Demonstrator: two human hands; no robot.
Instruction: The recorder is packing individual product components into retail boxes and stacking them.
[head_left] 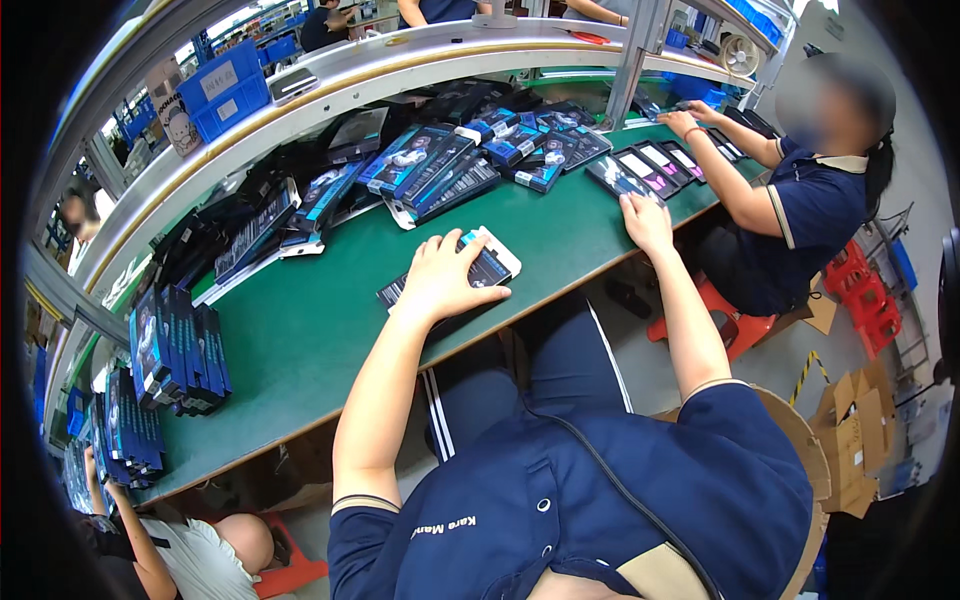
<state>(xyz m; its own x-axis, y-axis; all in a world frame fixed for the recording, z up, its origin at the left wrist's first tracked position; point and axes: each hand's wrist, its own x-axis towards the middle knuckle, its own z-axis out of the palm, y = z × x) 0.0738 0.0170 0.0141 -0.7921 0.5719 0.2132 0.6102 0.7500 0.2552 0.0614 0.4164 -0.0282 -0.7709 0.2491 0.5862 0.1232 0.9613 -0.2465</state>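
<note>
My left hand (pixel 440 277) lies over a dark flat retail box (pixel 488 264) on the green table. Its fingers are at the far side and its thumb at the near edge, spanning the box. A white end flap stands open at the box's right end. My right hand (pixel 648 222) is at the table's near edge on the right, its fingers closed on the near end of a dark flat pack (pixel 612 177). Beside that pack runs a row of black trays (pixel 650 172) with white and pink contents.
Printed boxes (pixel 420 160) lie heaped along the back of the green table (pixel 300 330). Upright box stacks (pixel 175 350) stand at left. A co-worker (pixel 840 190) handles things at right; another (pixel 190 555) is at lower left. A blue bin (pixel 225 90) sits on the shelf above.
</note>
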